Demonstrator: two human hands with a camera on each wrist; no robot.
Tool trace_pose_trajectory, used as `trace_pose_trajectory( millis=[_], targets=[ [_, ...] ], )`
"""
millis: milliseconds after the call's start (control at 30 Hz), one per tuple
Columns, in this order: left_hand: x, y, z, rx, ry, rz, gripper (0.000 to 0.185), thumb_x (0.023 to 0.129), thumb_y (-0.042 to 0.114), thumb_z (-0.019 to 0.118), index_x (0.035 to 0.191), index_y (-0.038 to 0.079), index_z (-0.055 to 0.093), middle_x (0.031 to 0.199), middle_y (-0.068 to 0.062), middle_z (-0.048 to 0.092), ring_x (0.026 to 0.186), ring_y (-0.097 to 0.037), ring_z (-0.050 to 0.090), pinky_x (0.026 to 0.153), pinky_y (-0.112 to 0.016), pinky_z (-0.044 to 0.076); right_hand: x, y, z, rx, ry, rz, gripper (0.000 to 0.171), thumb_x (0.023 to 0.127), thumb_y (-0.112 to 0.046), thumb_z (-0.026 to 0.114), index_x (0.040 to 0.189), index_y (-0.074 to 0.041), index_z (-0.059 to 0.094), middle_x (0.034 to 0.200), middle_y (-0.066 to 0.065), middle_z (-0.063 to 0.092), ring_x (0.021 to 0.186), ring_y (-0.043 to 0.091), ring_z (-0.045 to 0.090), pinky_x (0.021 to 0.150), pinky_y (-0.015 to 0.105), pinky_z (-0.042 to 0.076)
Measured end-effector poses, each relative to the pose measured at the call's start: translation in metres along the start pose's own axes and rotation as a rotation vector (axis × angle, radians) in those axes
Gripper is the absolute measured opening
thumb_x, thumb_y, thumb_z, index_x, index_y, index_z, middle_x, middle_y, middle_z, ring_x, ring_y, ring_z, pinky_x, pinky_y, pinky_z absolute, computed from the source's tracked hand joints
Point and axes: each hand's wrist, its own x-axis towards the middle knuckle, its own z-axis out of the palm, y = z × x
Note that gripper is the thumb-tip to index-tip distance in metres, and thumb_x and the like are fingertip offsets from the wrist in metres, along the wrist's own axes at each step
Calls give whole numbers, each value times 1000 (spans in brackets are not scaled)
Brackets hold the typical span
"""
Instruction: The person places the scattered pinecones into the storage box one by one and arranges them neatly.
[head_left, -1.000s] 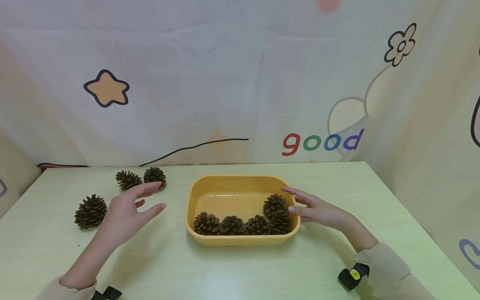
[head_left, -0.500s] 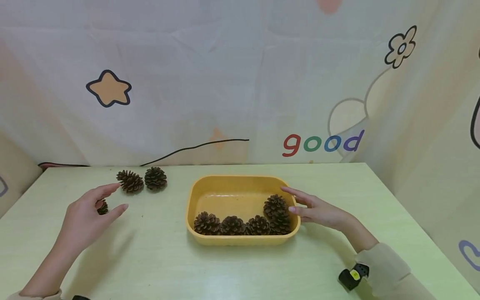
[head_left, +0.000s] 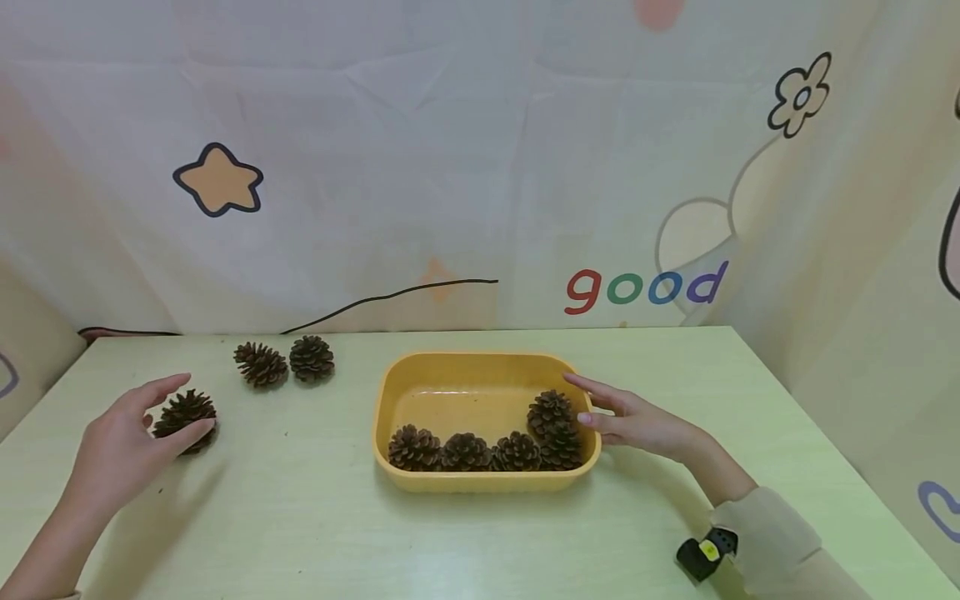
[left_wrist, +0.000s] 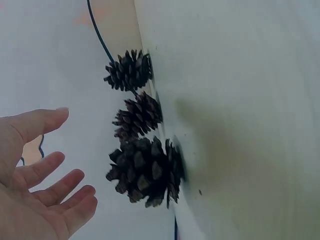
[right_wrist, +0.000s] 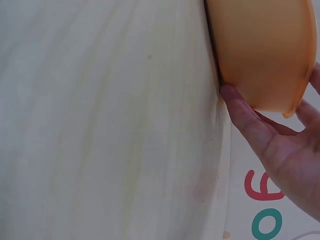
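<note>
Left hand (head_left: 123,442) now leftward, fingers spread beside dark, scaly, open-scaled pine cone (head_left: 185,417).

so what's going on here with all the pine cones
A person's left hand reaches open around a brown pine cone lying loose on the pale green table, not yet gripping it. Two more loose cones sit farther back. The right hand rests straight fingers against the yellow plastic tray, which holds five cones.

The left hand (left_wrist: 35,190) is spread wide at the lower left, near the biggest pine cone (left_wrist: 146,171).
</note>
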Motion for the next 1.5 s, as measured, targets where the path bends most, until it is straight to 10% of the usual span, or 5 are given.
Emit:
trace_pose_trajectory(
  millis=[833,1500],
  targets=[
    [26,-36,5,24,-243,-112,86,87,46,57,137,-13,19,128,-40,29,111,-56,32,79,-63,36,1,3,-1,6,-3,-1,64,94,-30,50,147,-23,16,152,15,4,132,46,18,92,47,44],
    [31,-36,4,89,-236,-115,70,86,39,59,126,-13,36,117,-42,43,98,-56,44,72,-56,41,2,3,0,-5,3,4,62,94,-29,50,147,-23,17,152,14,5,132,45,19,92,48,43]
  ],
)
